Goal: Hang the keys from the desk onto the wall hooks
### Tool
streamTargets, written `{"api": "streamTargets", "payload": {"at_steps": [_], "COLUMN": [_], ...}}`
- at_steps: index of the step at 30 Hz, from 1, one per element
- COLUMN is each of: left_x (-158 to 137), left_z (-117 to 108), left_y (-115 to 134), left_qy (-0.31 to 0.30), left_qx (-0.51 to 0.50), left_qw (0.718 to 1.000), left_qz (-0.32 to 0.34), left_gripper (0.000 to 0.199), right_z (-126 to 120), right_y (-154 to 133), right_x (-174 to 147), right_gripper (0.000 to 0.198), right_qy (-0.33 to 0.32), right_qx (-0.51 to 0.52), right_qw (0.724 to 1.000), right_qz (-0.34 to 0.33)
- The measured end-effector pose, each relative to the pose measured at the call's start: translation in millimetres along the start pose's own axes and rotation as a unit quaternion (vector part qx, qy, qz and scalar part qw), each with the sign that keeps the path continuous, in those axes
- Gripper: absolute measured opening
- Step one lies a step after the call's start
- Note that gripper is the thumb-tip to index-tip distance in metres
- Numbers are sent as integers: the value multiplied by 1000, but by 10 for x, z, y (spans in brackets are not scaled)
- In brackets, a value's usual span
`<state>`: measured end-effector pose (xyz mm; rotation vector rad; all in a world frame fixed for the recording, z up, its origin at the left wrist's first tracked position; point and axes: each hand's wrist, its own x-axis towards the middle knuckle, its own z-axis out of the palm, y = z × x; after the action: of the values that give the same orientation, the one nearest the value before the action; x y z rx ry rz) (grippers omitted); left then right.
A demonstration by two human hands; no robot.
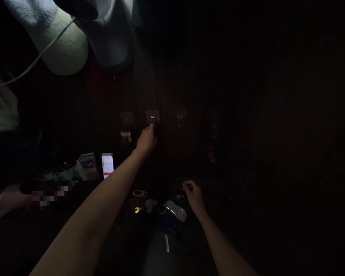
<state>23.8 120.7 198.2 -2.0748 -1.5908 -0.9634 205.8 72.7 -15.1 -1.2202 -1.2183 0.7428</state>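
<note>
My left hand (147, 140) reaches up to the dark upright surface, its fingers closed just under the second wall hook (152, 118). Whatever it pinches is hidden. Lower right, my right hand (193, 191) has thumb and forefinger together beside a small dark item with a pale glint (179, 196); I cannot tell if it grips it. To its left lie a white key fob (176, 211) with a ring, a yellow loop (139, 193) and a gold key (138, 209). A silver key blade (166, 243) lies nearer me. White-headed keys (126, 136) hang from the leftmost hook (127, 119).
A third hook (179, 117) bears a small key; a dark keychain (212, 153) hangs at the far right. Caps (109, 50) and a white cable (43, 53) hang overhead. A lit phone (107, 166) stands by a small box (89, 165) on the left.
</note>
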Motion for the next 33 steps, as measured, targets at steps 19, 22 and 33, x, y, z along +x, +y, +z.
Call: {"api": "streamTargets", "payload": {"at_steps": [19,22,33], "left_x": [-465,-589,-1340], "left_z": [395,387,587], "left_y": [-219,-194,-183], "left_qy": [56,43,6], "left_qx": [-165,-172,-228], "left_qw": [981,981,973], "left_qz": [83,85,21], "left_gripper": [58,55,43], "right_z": [5,3,10], "right_y": [-78,-80,-47], "right_x": [-31,-38,-35], "right_gripper": [23,23,23], "right_qy": [10,7,13], "right_qx": [4,-1,4], "right_qw": [1000,1000,1000], "right_qz": [2,-2,-3]}}
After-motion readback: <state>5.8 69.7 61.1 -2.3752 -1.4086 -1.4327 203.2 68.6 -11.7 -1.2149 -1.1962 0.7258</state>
